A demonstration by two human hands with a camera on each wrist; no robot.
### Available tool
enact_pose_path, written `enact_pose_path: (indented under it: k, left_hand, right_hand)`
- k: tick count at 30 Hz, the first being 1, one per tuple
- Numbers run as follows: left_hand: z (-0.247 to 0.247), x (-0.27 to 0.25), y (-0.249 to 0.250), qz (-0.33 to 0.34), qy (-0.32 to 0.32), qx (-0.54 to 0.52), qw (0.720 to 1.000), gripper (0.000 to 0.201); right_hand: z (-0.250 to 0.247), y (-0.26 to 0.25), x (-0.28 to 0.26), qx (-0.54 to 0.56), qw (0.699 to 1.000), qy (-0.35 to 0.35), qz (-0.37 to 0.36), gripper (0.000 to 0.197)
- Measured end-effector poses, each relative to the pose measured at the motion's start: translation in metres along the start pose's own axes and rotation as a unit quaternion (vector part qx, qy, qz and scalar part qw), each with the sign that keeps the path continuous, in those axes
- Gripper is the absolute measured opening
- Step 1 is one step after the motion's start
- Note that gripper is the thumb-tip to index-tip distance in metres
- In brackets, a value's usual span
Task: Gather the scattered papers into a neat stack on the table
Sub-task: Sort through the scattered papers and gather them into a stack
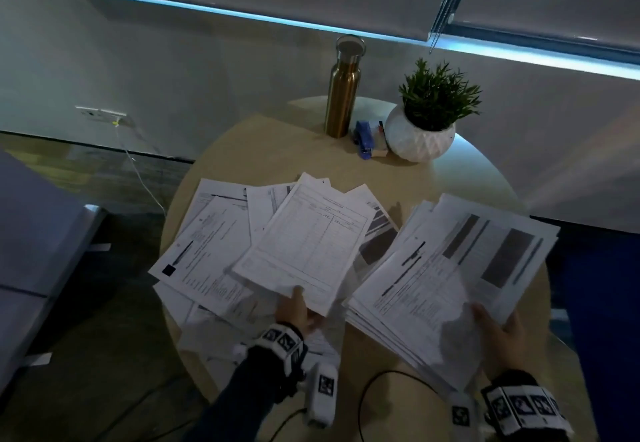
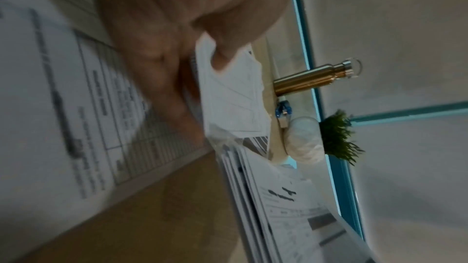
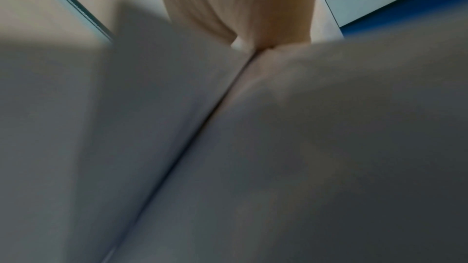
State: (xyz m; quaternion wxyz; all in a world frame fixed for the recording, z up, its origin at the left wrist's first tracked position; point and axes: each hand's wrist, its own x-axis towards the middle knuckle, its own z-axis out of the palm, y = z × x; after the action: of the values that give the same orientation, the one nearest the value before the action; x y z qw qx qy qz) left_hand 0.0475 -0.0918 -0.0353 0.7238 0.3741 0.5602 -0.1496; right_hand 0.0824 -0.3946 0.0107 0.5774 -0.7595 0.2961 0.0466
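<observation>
Printed papers lie scattered (image 1: pixel 207 244) over the left half of a round wooden table (image 1: pixel 263 150). My left hand (image 1: pixel 298 310) pinches the near edge of a sheet with a ruled form (image 1: pixel 308 244), thumb on top, lifted above the scatter. In the left wrist view the thumb (image 2: pixel 222 53) presses on that sheet (image 2: pixel 233 97). My right hand (image 1: pixel 498 334) grips the near corner of a thick gathered stack (image 1: pixel 450 268), held at the right, tilted and fanned. The right wrist view shows only blurred paper (image 3: pixel 329 147) and my thumb (image 3: pixel 240 7).
At the table's far side stand a gold metal bottle (image 1: pixel 343 91), a blue stapler (image 1: pixel 363 140) and a potted plant in a white pot (image 1: pixel 422 130). A black cable (image 1: pixel 377 386) loops on the near table edge. A grey sofa (image 1: pixel 38 233) sits at the left.
</observation>
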Motion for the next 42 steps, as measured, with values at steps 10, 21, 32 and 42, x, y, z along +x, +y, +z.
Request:
enact_pose_path:
  k: [10, 21, 32, 42]
  left_hand:
    - [-0.014, 0.019, 0.072, 0.255, 0.198, 0.507, 0.799, 0.094]
    - [0.0, 0.058, 0.077, 0.223, 0.288, 0.464, 0.808, 0.049]
    - [-0.009, 0.041, 0.094, 0.512, 0.181, 0.252, 0.801, 0.026]
    - [-0.005, -0.072, 0.158, 0.642, -0.155, 0.266, 0.702, 0.044]
  right_hand:
    - [-0.011, -0.006, -0.004, -0.019, 0.999, 0.03, 0.021, 0.042]
    - [-0.019, -0.002, -0.01, -0.022, 0.999, 0.04, 0.021, 0.029]
    - [-0.013, -0.011, -0.008, -0.058, 0.998, 0.034, 0.011, 0.047]
    - [0.029, -0.056, 0.01, -0.003, 0.996, -0.007, -0.085, 0.039]
